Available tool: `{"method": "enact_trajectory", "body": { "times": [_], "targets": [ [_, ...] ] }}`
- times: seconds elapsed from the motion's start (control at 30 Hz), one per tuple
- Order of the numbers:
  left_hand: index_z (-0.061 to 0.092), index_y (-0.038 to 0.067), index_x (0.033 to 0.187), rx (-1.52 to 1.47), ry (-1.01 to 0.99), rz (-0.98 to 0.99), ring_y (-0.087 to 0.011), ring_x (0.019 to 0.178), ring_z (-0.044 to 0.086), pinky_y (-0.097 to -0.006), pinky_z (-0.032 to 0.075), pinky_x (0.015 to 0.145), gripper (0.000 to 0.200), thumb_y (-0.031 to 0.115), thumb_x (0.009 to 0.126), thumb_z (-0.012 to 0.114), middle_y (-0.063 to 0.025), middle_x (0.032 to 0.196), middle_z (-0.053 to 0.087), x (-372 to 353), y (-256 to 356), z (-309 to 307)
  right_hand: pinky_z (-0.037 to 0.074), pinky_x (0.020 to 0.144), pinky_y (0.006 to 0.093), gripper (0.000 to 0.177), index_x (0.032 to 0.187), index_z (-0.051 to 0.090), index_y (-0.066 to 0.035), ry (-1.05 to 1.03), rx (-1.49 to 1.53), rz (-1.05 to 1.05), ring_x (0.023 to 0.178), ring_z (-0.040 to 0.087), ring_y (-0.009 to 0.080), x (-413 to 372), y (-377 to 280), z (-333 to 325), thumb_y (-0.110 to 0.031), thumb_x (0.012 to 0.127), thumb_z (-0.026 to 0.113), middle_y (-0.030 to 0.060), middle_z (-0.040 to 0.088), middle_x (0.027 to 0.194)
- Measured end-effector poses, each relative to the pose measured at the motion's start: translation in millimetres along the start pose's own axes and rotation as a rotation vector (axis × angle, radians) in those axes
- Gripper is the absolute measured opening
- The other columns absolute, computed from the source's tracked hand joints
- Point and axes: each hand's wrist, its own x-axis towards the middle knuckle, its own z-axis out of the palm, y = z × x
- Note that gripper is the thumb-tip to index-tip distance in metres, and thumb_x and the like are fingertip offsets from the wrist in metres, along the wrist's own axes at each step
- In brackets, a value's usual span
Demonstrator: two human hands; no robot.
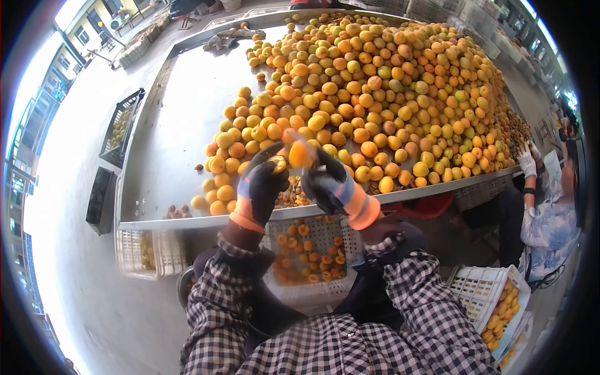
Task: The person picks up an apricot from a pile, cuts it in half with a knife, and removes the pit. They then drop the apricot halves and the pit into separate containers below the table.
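Observation:
Both my hands wear dark gloves with orange cuffs and meet over the near edge of the metal table [162,223]. My left hand [265,186] is closed around a piece of apricot [279,164]. Between the hands is an orange apricot [300,154], smeared by motion. My right hand [328,186] is closed beside it, its fingertips close to the fruit; what it grips I cannot tell. A large heap of whole apricots [375,94] spreads behind the hands. Below them, a white crate [306,287] between my knees holds apricot halves [312,256].
Several pits [178,212] lie near the table's left front corner. Gloves [231,37] rest at the far left. Black crates [122,128] stand on the floor at left. At right, a person in white gloves [528,159] works at the table, near a white crate of apricots [481,294].

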Motion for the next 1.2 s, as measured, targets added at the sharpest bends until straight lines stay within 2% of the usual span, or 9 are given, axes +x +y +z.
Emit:
{"method": "enact_trajectory", "body": {
  "times": [0.07, 0.1, 0.13, 0.2, 0.47, 0.73, 0.9, 1.07, 1.2],
  "targets": [
    [0.060, 0.001, 0.118, 1.189, -0.158, 0.894, -0.0135, 0.083, 0.061, -0.0246, 0.050, 0.073, 0.032, 0.004, 0.088, 0.050, -0.0109, 0.105, 0.061, 8.5, 2.2, -14.3, 0.047, 0.067, 0.0229, 0.047, 0.133, 0.051, -0.004, -0.260, -0.259, 0.253, 0.077, 0.056, 0.0067, -9.2, -29.3, 3.6, -0.005, 0.087, 0.057, 0.0013, 0.061, 0.091],
    [0.060, 0.003, 0.119, 1.169, -0.209, 0.946, -0.0110, 0.083, 0.058, -0.0230, 0.049, 0.074, 0.036, 0.004, 0.083, 0.058, -0.0072, 0.104, 0.061, 9.3, 8.6, -12.3, 0.046, 0.068, 0.0207, 0.045, 0.130, 0.055, -0.006, -0.306, -0.368, 0.251, 0.078, 0.055, 0.0055, -8.9, -48.7, 21.0, -0.002, 0.085, 0.058, -0.0003, 0.061, 0.093],
    [0.060, 0.003, 0.119, 1.168, -0.206, 0.945, -0.0110, 0.083, 0.058, -0.0230, 0.049, 0.074, 0.036, 0.004, 0.083, 0.058, -0.0072, 0.104, 0.061, 5.2, 10.6, -9.0, 0.046, 0.068, 0.0207, 0.045, 0.130, 0.055, -0.006, -0.307, -0.369, 0.253, 0.078, 0.055, 0.0055, -6.9, -43.9, 15.3, -0.002, 0.085, 0.058, -0.0003, 0.061, 0.093],
    [0.060, 0.004, 0.120, 0.460, -0.058, 0.100, -0.0088, 0.083, 0.057, -0.0218, 0.047, 0.073, 0.038, 0.009, 0.082, 0.062, -0.0035, 0.104, 0.062, -8.0, 10.2, 0.4, 0.044, 0.067, 0.0193, 0.043, 0.127, 0.058, -0.006, -0.154, -0.505, 0.050, 0.078, 0.053, 0.0040, -1.0, -32.6, 0.4, -0.001, 0.084, 0.061, -0.0020, 0.060, 0.095],
    [0.057, 0.003, 0.121, 0.488, -0.207, -0.070, -0.0087, 0.072, 0.057, -0.0210, 0.045, 0.059, 0.038, 0.006, 0.083, 0.058, -0.0047, 0.098, 0.064, -17.8, -13.3, 31.2, 0.032, 0.033, 0.0214, 0.024, 0.105, 0.057, 0.002, 0.323, 0.103, -0.478, 0.036, 0.040, 0.0092, 26.2, -28.5, 9.0, -0.021, 0.098, 0.054, 0.0047, 0.053, 0.059],
    [0.057, 0.005, 0.119, 0.444, -0.205, -0.152, -0.0108, 0.080, 0.062, -0.0239, 0.049, 0.063, 0.039, 0.004, 0.080, 0.059, -0.0064, 0.099, 0.063, -15.5, -31.4, 27.1, 0.034, 0.032, 0.0240, 0.030, 0.111, 0.053, 0.003, 0.276, -0.152, -0.572, 0.035, 0.040, 0.0106, 31.3, -22.5, 3.8, -0.025, 0.101, 0.048, 0.0061, 0.051, 0.055],
    [0.058, 0.003, 0.115, 0.744, -0.183, 0.268, -0.0224, 0.095, 0.063, -0.0329, 0.049, 0.085, 0.036, 0.005, 0.079, 0.059, -0.0120, 0.102, 0.063, -4.0, -54.8, 18.4, 0.032, 0.032, 0.0242, 0.031, 0.114, 0.053, 0.004, 0.225, -0.180, -0.673, 0.035, 0.040, 0.0115, 34.6, -10.6, 0.7, -0.024, 0.100, 0.049, 0.0080, 0.052, 0.055],
    [0.057, 0.003, 0.116, 0.723, -0.150, 0.240, -0.0244, 0.095, 0.064, -0.0325, 0.050, 0.084, 0.036, 0.005, 0.080, 0.060, -0.0145, 0.105, 0.063, -9.0, -56.2, 21.1, 0.029, 0.031, 0.0250, 0.034, 0.114, 0.055, 0.001, 0.161, 0.049, -0.614, 0.034, 0.039, 0.0115, 42.7, 1.9, -11.5, -0.030, 0.101, 0.047, 0.0074, 0.052, 0.056],
    [0.053, 0.004, 0.124, 0.959, -0.215, 0.345, -0.0258, 0.099, 0.065, -0.0322, 0.050, 0.084, 0.043, 0.005, 0.081, 0.062, -0.0165, 0.111, 0.063, -6.5, -49.1, 22.6, 0.029, 0.031, 0.0264, 0.032, 0.113, 0.057, -0.008, 0.525, 0.280, -0.370, 0.033, 0.036, 0.0124, 39.6, -1.3, -8.8, -0.036, 0.100, 0.047, 0.0050, 0.053, 0.059]
  ]
}}
